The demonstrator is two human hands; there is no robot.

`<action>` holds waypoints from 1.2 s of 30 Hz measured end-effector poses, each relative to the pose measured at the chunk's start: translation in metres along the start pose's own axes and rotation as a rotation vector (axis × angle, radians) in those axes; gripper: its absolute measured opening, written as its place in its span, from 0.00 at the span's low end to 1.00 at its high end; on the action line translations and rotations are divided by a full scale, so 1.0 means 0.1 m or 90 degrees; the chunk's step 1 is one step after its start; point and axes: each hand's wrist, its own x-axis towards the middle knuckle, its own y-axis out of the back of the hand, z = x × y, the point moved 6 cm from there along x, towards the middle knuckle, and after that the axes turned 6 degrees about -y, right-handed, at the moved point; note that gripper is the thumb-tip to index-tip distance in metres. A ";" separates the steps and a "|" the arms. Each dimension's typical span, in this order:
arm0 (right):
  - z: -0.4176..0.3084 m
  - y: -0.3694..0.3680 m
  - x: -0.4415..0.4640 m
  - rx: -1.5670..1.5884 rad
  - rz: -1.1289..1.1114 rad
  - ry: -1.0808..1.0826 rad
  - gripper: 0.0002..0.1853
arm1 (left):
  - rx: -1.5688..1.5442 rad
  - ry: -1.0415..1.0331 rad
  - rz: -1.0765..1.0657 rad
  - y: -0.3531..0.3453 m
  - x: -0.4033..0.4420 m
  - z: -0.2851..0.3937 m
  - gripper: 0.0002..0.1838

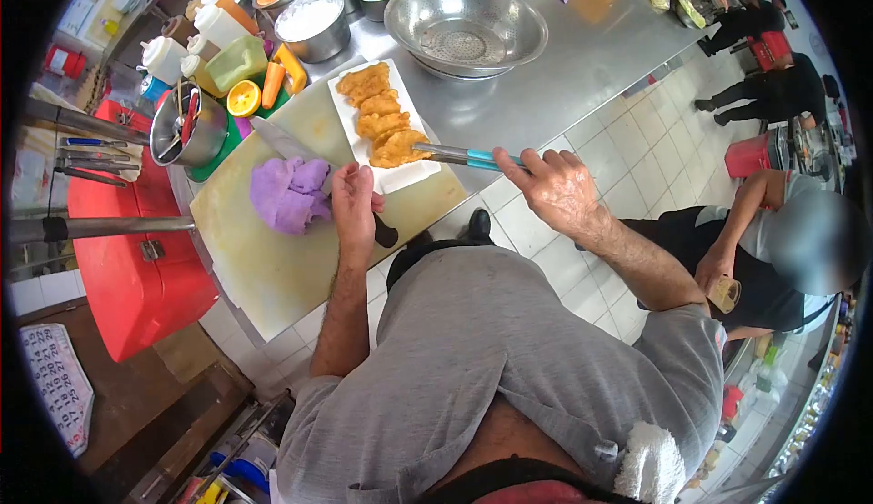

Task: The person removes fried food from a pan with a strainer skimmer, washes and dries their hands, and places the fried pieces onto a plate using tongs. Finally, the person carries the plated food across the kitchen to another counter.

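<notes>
My right hand (559,190) is closed round a pair of metal tongs (464,156) with light-blue grips. Their tips meet the nearest of several golden fried fillets (397,147), which overlap in a row on a white rectangular tray (414,175). At the tray's near left corner, my left hand (355,202) grips the edge, its fingers partly hidden. A knife (280,139) lies on the cutting board (259,281), its middle covered by a crumpled purple cloth (289,193) and my left hand. Its black handle shows beside my left wrist.
Beyond the tray stand a perforated steel bowl (466,36) and a pot of white powder (312,24). Squeeze bottles (164,57), a halved orange (244,99) and a utensil pot (188,124) are at left. A co-worker (764,249) stands close on the right, holding a cup.
</notes>
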 end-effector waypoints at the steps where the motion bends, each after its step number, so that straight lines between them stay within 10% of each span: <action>1: -0.03 -0.04 -0.03 -0.002 0.000 -0.005 0.28 | 0.000 -0.002 -0.005 -0.01 0.01 0.03 0.22; 24: 0.23 -0.70 -0.40 0.165 -0.084 -0.125 0.25 | 0.498 -0.308 0.037 -0.13 0.01 -0.01 0.13; 36: -0.07 -1.35 -0.44 0.910 -0.254 -0.358 0.22 | 0.541 -0.184 -0.028 -0.27 -0.02 0.02 0.19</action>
